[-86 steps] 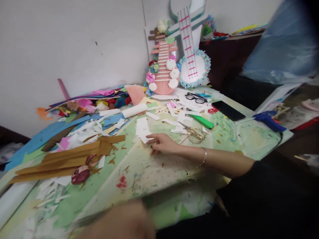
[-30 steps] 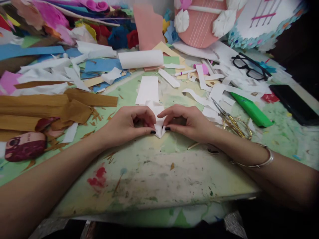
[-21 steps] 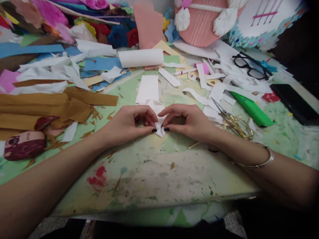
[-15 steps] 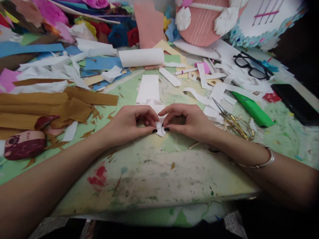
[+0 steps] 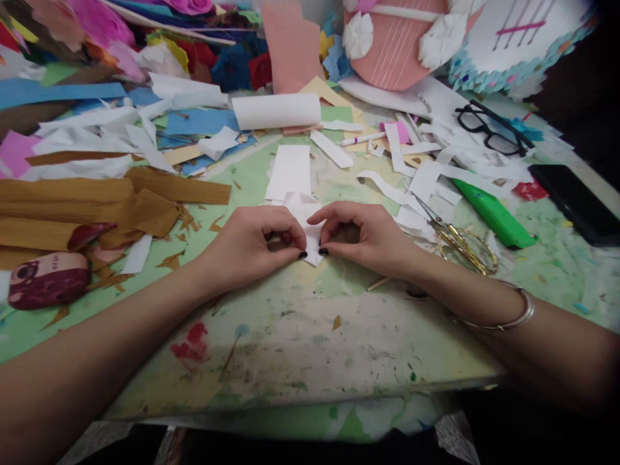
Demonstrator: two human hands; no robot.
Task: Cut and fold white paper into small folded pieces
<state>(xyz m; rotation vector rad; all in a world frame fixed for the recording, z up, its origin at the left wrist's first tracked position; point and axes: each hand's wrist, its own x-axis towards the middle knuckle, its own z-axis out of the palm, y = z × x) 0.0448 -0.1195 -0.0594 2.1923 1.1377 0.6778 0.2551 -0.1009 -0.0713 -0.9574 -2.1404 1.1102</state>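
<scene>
My left hand (image 5: 249, 247) and my right hand (image 5: 365, 236) meet at the middle of a paint-stained green table (image 5: 310, 336). Both pinch a small folded piece of white paper (image 5: 312, 240) between thumb and fingers, pressing it down on the table. Just beyond it lies a flat white paper rectangle (image 5: 289, 171). My right wrist wears a silver bangle (image 5: 504, 316).
Gold scissors (image 5: 460, 242), a green marker (image 5: 491, 213), black glasses (image 5: 487, 129) and a black phone (image 5: 574, 201) lie to the right. Brown crepe paper (image 5: 97, 206), a painted stone (image 5: 46, 281) and coloured paper scraps crowd the left. A white roll (image 5: 276, 111) and pink paper guitar (image 5: 394, 42) sit behind.
Since the earliest frame I have leaned in and brought both hands together on the white paper. Over the last second the fingers only shift slightly, pinching the fold tighter.
</scene>
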